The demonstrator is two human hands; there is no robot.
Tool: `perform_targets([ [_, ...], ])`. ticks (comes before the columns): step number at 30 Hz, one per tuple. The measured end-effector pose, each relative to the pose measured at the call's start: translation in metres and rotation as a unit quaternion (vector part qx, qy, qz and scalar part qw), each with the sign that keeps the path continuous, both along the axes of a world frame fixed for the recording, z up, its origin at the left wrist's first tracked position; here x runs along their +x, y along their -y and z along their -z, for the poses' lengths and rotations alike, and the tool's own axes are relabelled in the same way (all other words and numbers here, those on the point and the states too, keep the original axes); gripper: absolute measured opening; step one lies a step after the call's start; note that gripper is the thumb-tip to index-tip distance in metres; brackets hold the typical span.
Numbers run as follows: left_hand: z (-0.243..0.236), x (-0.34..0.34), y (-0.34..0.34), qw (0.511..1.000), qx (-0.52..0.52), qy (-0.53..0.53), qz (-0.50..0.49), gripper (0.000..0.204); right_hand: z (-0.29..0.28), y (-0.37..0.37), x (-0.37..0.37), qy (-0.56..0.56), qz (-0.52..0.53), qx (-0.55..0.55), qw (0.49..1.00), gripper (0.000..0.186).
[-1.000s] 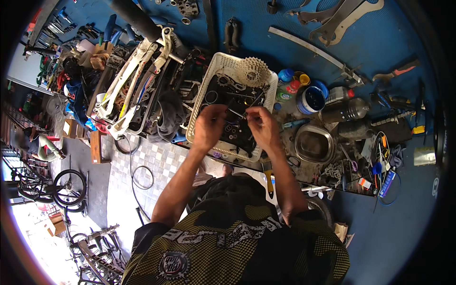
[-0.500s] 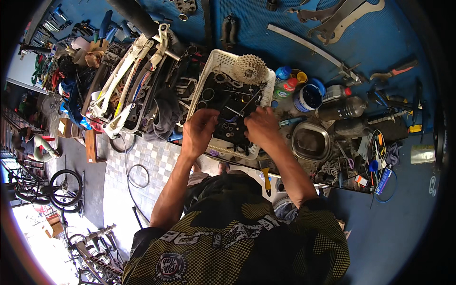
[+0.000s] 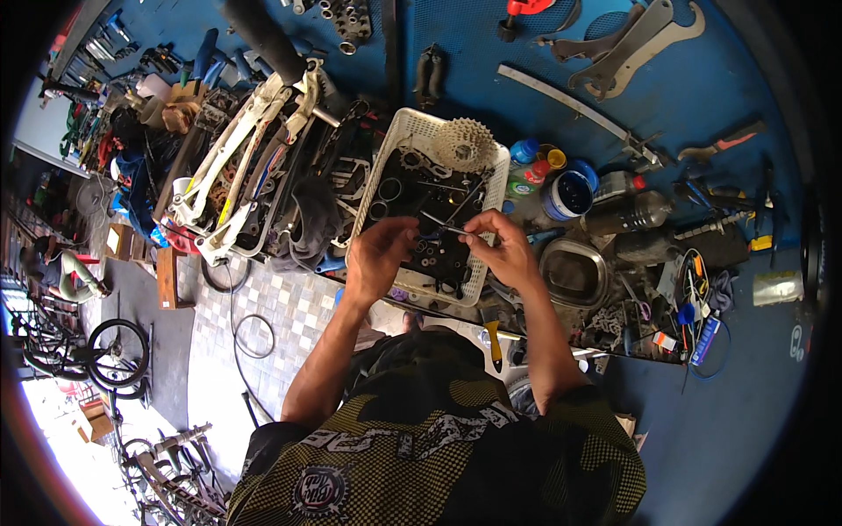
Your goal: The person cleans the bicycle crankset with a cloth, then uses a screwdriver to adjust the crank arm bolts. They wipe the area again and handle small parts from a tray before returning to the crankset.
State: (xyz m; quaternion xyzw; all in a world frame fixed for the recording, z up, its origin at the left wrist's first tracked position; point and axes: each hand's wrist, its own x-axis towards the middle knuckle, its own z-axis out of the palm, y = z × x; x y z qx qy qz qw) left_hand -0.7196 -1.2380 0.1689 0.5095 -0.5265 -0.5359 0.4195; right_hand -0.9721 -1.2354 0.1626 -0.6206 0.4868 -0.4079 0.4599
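Observation:
My right hand (image 3: 509, 250) pinches a thin metal rod (image 3: 441, 222) between thumb and fingertips, just above the parts basket. The rod points away to the left, toward my left hand. My left hand (image 3: 379, 256) is over the basket's left side, its fingers curled and thumb close to them; whatever it holds, if anything, is too small to make out. Below both hands is a cream plastic basket (image 3: 364, 203) with dark contents: metal rings (image 3: 390, 188), small washers (image 3: 428, 261) and assorted bolts. A large bicycle cassette (image 3: 463, 145) rests at its far right corner.
White bicycle frame parts (image 3: 246, 167) and a dark cloth (image 3: 307, 223) lie left of the basket. To the right stand bottles (image 3: 524, 180), a blue-rimmed tub (image 3: 568, 195) and a metal tray (image 3: 574, 273). A yellow-handled brush (image 3: 495, 349) overhangs the bench edge. Tools hang on the blue wall.
My right hand has risen from the basket with the thin metal rod in its fingertips. My left hand has shifted slightly right. The whole view has tilted a little, moving the bench lower.

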Motion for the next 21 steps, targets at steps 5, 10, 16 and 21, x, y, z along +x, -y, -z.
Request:
perform_targets([
  [5, -0.009, -0.031, -0.014, 0.979, 0.057, -0.178, 0.081, 0.032, -0.01, -0.027, 0.009, 0.234, 0.019, 0.039, 0.971, 0.016],
  [10, -0.02, -0.048, -0.021, 0.97, -0.001, -0.234, 0.072, 0.048, -0.012, -0.039, 0.01, 0.285, 0.046, 0.056, 0.956, 0.019],
  [16, -0.026, -0.048, -0.014, 0.984, -0.114, -0.061, 0.12, 0.064, -0.012, -0.048, 0.017, 0.229, 0.073, -0.01, 0.971, 0.015],
  [21, -0.028, -0.042, -0.007, 0.966, -0.212, 0.048, 0.142, 0.064, -0.022, -0.05, 0.016, 0.21, 0.05, -0.014, 0.976, 0.013],
])
